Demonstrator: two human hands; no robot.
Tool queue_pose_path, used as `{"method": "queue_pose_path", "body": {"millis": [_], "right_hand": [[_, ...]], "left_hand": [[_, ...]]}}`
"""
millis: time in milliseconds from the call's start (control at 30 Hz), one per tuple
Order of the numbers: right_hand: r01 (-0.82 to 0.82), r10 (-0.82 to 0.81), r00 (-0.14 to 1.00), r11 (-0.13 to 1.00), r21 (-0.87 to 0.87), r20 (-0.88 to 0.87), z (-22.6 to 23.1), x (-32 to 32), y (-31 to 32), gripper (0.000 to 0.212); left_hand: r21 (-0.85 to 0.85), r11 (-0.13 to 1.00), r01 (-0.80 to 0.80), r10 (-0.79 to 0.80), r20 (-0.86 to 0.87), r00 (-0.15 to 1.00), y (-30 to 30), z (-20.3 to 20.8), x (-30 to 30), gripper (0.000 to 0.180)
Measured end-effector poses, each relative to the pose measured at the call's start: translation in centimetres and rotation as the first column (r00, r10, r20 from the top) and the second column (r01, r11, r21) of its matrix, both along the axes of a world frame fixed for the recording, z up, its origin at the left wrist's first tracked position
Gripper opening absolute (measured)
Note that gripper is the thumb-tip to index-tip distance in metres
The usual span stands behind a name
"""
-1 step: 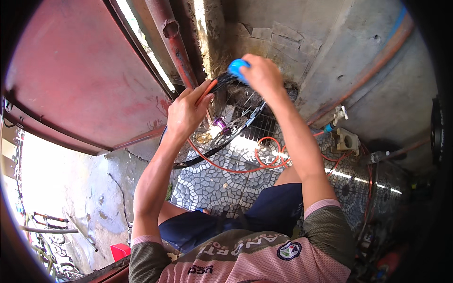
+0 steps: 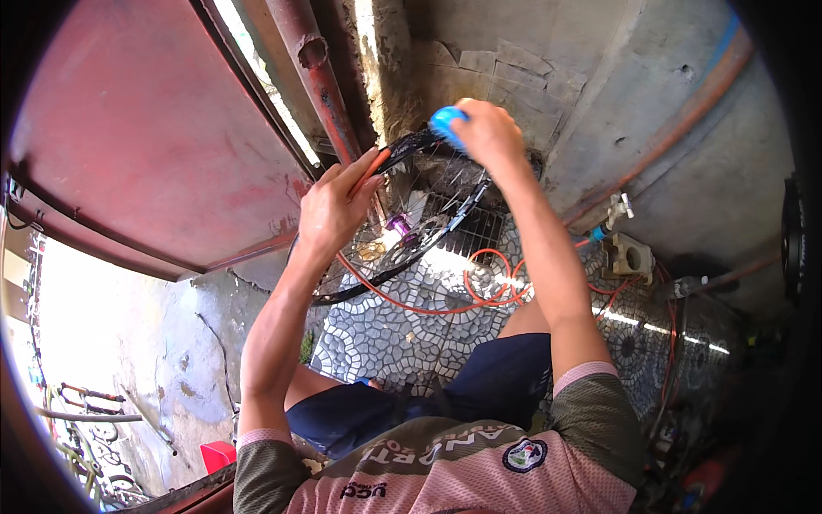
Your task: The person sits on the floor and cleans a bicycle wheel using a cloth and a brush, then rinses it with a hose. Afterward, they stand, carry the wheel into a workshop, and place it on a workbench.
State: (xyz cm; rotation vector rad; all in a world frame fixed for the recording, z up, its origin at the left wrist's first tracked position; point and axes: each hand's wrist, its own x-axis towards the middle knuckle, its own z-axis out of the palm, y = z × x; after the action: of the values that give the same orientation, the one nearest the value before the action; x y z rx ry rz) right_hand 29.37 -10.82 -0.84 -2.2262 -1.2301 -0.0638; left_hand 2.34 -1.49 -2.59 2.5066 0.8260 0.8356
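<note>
A bicycle wheel [image 2: 368, 293] with a black tyre, thin spokes and a purple hub [image 2: 400, 227] stands tilted in front of me. My left hand [image 2: 334, 210] is closed at the wheel's upper left, gripping an orange hose [image 2: 370, 169] whose end lies along the tyre. Against the top of the tyre, my right hand [image 2: 490, 133] presses a rounded blue scrub brush [image 2: 448, 127]. Motion blurs the brush, and its underside is hidden.
Loops of the orange hose lie on the pebble-patterned tiles [image 2: 394, 338] beside a drain grate [image 2: 479, 236]. A tap [image 2: 618, 207] stands out at the right near the concrete wall [image 2: 651, 111]. A red metal panel [image 2: 145, 128] and a rusty pipe [image 2: 321, 86] flank the left.
My right hand and the blue scrub brush have shifted slightly right along the tyre. My left hand stays nearly where it was, holding the hose.
</note>
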Motion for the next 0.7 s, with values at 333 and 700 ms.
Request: {"method": "queue_pose_path", "body": {"millis": [333,700], "right_hand": [[0.205,-0.239,0.965,0.945,-0.256,-0.109,-20.5,13.3,-2.5,0.039],[0.374,-0.515,0.849,0.745,-0.553,-0.120,-33.8,7.2,-9.8,0.035]], "left_hand": [[-0.002,1.000,0.030,-0.029,0.114,0.993,1.1,-2.1,-8.2,0.051],[0.013,0.998,-0.057,0.055,0.100,0.993,1.7,-1.7,-6.0,0.046]]}}
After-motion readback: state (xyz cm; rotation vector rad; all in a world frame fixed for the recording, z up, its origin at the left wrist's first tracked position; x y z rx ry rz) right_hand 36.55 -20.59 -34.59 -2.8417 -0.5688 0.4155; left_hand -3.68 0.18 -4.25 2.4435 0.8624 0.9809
